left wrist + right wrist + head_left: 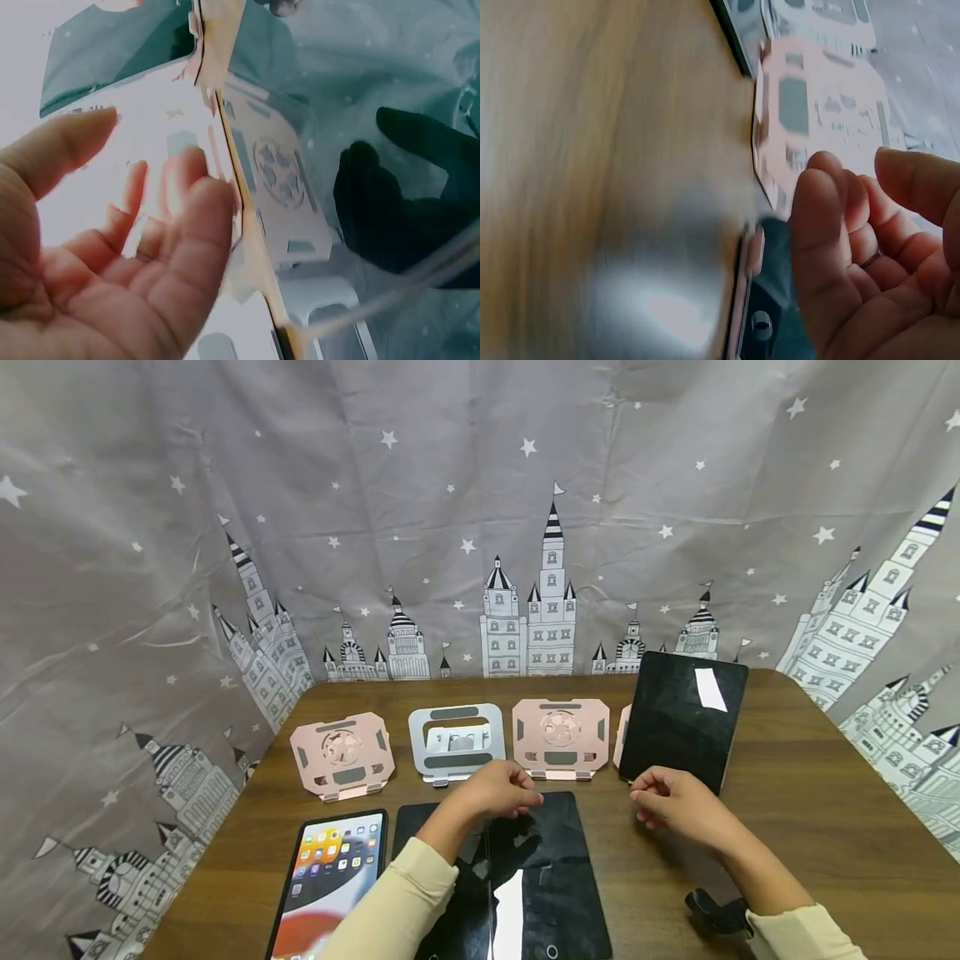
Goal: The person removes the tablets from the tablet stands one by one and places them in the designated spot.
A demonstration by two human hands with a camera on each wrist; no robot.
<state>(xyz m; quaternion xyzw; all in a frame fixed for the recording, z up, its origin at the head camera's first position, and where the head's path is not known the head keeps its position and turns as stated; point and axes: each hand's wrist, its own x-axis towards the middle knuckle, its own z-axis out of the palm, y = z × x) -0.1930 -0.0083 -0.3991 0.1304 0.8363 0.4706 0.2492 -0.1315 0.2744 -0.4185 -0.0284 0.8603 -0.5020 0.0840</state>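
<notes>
My left hand [495, 789] hovers over the far end of a dark-screened tablet [566, 868], fingers loosely curled and holding nothing. The hand is mirrored in that glossy screen. A second dark tablet [427, 814] lies to its left, partly covered by my left arm. On the right, another black-screened tablet [667, 718] leans upright on a pink stand [621, 739], which it mostly hides. My right hand [678, 806] is just in front of that tablet's lower edge. In the right wrist view its fingers [817, 217] are bent with nothing between them.
A lit tablet [337, 860] lies at the left. Along the back stand a pink stand [306, 760], a pale grey-blue stand [420, 739] and another pink stand [525, 735]. A grey curtain [465, 468] hangs behind the wooden table [795, 810]. A black device [716, 912] sits at my right wrist.
</notes>
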